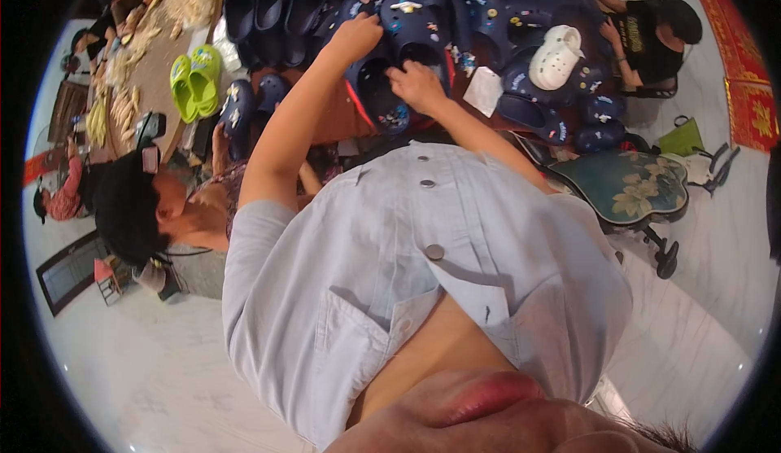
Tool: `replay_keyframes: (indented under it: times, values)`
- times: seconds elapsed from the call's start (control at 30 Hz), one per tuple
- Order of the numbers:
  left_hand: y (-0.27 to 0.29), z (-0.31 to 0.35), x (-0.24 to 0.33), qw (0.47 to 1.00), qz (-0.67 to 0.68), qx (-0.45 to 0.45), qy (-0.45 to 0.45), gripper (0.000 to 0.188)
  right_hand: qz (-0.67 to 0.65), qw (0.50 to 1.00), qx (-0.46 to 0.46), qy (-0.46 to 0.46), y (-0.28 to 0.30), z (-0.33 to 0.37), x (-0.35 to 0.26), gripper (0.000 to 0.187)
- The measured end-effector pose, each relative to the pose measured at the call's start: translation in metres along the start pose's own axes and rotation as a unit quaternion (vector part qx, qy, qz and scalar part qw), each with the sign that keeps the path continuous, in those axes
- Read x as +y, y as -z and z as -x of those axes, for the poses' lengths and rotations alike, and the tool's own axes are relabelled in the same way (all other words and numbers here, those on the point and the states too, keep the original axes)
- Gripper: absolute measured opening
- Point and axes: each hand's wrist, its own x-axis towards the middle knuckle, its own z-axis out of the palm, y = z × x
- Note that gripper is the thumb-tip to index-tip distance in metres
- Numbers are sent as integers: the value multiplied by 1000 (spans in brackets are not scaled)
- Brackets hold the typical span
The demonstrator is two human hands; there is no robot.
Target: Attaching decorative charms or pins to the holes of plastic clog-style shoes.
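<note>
In front of me, at the table's near edge, lies a pair of navy clogs with red-edged soles. My left hand (355,36) rests on the toe of the left navy clog (374,87), its fingers curled and pressed together; whatever they pinch is too small to make out. With bent fingers, my right hand (416,88) grips the inner rim of the same clog's opening. Just right of it sits the right navy clog (404,20), with a white charm on its toe. Small colourful charms also show near the left clog's heel.
Many navy clogs (307,5) cover the table. A white clog (556,58) lies on them at the right, near a white paper (484,91). Green clogs (195,83) stand at the left. Co-workers sit on both sides; a patterned stool (622,186) is at the right.
</note>
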Motion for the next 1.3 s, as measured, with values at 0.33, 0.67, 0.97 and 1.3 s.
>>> replay_keyframes:
  times: [0.33, 0.67, 0.97, 1.3]
  values:
    - [2, 11, 16, 996, -55, 65, -23, 13, -10, 1000, 19, -7, 2, 2, 0, 25]
    - [-6, 9, 16, 994, -67, 79, -19, 15, -11, 1000, 19, 10, 3, -2, -3, 24]
    - [-18, 25, 22, 982, -74, 160, 64, 16, -7, 999, 32, 21, 2, -1, 0, 21]
    - [-26, 32, 2, 960, 151, 198, 125, 18, 21, 999, 20, 19, 7, -2, -2, 25]
